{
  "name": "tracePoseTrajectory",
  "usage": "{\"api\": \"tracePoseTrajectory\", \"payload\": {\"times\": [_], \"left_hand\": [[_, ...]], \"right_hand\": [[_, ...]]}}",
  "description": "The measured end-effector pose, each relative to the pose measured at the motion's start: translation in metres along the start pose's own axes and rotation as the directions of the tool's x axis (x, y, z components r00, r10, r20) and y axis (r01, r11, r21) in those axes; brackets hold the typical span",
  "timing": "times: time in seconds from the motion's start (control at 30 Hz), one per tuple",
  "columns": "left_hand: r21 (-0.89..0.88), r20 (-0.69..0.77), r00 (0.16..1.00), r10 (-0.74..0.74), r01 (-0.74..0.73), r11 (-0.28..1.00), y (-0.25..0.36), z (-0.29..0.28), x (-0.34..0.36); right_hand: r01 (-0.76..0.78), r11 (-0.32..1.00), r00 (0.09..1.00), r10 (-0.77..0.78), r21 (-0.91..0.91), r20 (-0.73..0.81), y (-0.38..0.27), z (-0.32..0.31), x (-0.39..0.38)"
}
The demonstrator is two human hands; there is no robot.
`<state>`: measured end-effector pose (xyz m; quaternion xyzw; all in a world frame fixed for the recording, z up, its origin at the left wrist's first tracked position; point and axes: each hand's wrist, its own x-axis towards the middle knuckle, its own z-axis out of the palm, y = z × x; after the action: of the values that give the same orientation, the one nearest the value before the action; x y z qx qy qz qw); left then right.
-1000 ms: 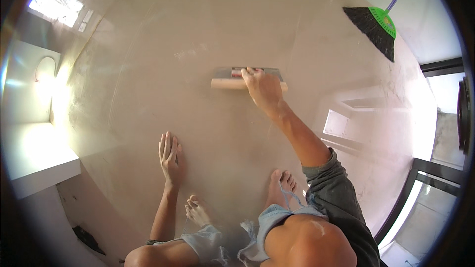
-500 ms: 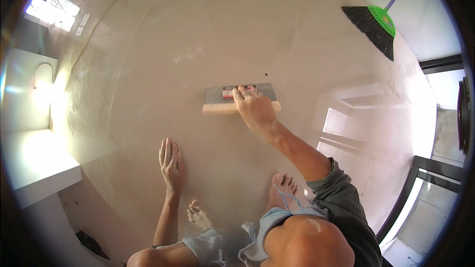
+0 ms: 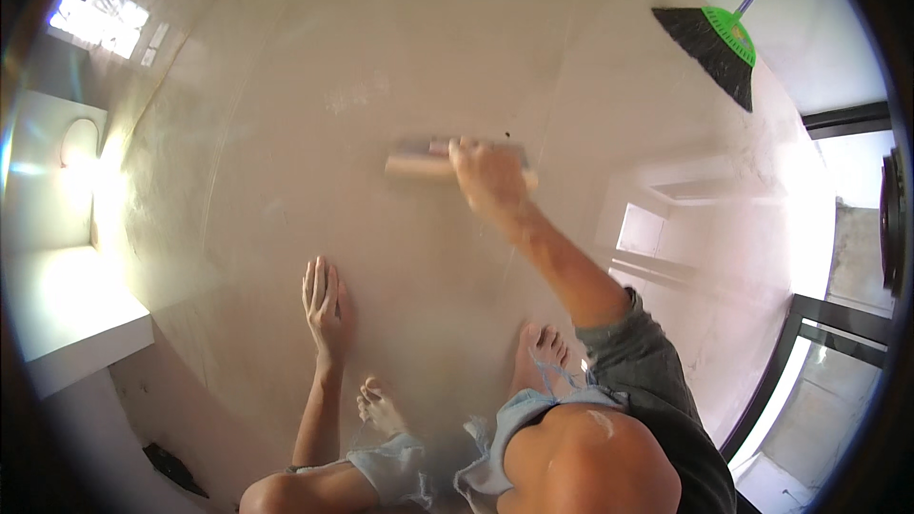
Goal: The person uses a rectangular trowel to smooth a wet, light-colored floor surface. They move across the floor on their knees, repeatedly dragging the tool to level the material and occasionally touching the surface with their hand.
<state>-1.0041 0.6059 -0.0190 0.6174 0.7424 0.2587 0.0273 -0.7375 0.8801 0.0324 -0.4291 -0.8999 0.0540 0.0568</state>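
Note:
My right hand [image 3: 490, 176] is closed on a wide putty knife [image 3: 416, 165], which is smeared by motion. It has a pale wooden strip along its near edge and a flat grey blade beyond, with my fingers reaching over the blade. The putty knife is held low at the glossy beige floor [image 3: 314, 171]; whether its blade touches the surface is hard to make out. Nearer to me, my left hand [image 3: 326, 305] lies flat on the floor, fingers stretched out, holding nothing.
Both my bare feet [image 3: 381, 409] are on the floor. A black-bristled broom [image 3: 706, 48] with a green head leans at the far right by a white wall. White blocky furniture [image 3: 86, 309] stands left, a dark-framed door [image 3: 838, 324] right. A small dark speck [image 3: 507, 135] lies beyond the putty knife.
My right hand and the putty knife have moved away from me, toward the small dark speck. My left hand stays flat on the floor; the whole view has shifted slightly.

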Motion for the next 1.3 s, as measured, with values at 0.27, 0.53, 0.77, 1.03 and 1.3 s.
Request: {"api": "tracePoseTrajectory", "payload": {"times": [0.27,0.53,0.77,1.03,1.3], "left_hand": [[-0.038,0.004,1.0,-0.003,0.003,0.999,0.013,0.001,0.006],[-0.012,0.009,0.999,-0.053,0.053,0.999,0.009,-0.001,-0.004],[-0.034,0.008,1.0,-0.027,0.028,0.999,0.015,-0.005,0.013],[-0.015,0.003,0.998,-0.068,0.068,0.998,0.011,-0.007,0.006],[-0.043,-0.017,0.998,-0.059,0.058,0.997,0.008,-0.001,0.005]], "right_hand": [[-0.157,0.988,0.976,0.155,0.003,0.155,0.016,-0.032,0.031],[-0.356,0.934,0.874,0.336,-0.008,0.35,-0.005,-0.062,-0.087],[-0.212,0.977,0.97,0.206,-0.035,-0.13,0.06,-0.037,-0.108],[-0.133,0.99,0.989,0.136,-0.045,0.065,0.054,-0.048,-0.073],[-0.065,0.998,0.993,0.068,-0.025,0.093,0.084,-0.04,-0.053]]}}
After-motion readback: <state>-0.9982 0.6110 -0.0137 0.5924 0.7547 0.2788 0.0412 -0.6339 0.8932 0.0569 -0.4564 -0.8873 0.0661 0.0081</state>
